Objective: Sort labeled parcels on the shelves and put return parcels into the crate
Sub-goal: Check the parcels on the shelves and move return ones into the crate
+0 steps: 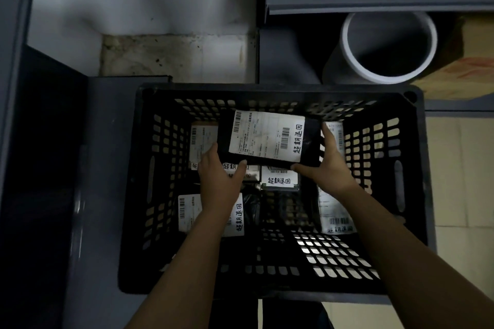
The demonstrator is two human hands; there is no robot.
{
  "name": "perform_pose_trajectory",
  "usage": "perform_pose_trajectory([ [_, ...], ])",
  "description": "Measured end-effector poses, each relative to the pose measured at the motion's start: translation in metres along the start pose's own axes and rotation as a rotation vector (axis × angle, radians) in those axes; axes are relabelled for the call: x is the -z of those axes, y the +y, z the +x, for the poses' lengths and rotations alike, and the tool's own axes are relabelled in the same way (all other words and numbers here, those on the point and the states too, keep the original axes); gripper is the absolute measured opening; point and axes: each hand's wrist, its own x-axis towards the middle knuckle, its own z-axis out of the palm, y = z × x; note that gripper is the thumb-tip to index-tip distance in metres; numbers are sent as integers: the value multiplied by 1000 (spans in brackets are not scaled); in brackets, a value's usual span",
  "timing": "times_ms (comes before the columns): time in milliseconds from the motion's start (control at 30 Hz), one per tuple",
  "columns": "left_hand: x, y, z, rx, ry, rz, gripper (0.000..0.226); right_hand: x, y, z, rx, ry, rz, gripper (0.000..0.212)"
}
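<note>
Both hands held one black parcel (268,139) by its ends over the black crate (417,168): left hand (217,177) and right hand (324,165) each gripped it. Other labelled parcels (279,180) lay below. The return step seemed underway; next, lowering it in.

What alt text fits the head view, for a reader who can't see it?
Seen from above, a left hand and a right hand hold a black parcel with a white shipping label over the open black crate. Several other labelled parcels lie at the crate's bottom. A wide white pipe shows beyond the crate, in dim light.
</note>
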Motion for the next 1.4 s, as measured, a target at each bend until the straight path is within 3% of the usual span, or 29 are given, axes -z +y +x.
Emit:
perform_pose_trajectory([
  [333,-7,1,-1,-32,-63,174,82,4,-4,14,62,-13,-280,110],
  [500,17,11,-3,-89,-80,327,69,7,-25,2,60,33,-429,93],
  [733,78,63,-31,-448,-110,430,50,16,-92,-60,221,-2,-710,61],
  [867,123,98,-57,-698,-82,509,40,18,-146,-112,347,-18,-853,54],
  [1000,166,123,-85,-806,-14,573,34,17,-188,-154,474,36,-921,51],
  [1200,209,130,-121,-828,100,606,32,18,-217,-189,633,64,-929,44],
  [1400,215,112,-168,-682,217,640,29,8,-216,-197,797,-129,-967,43],
])
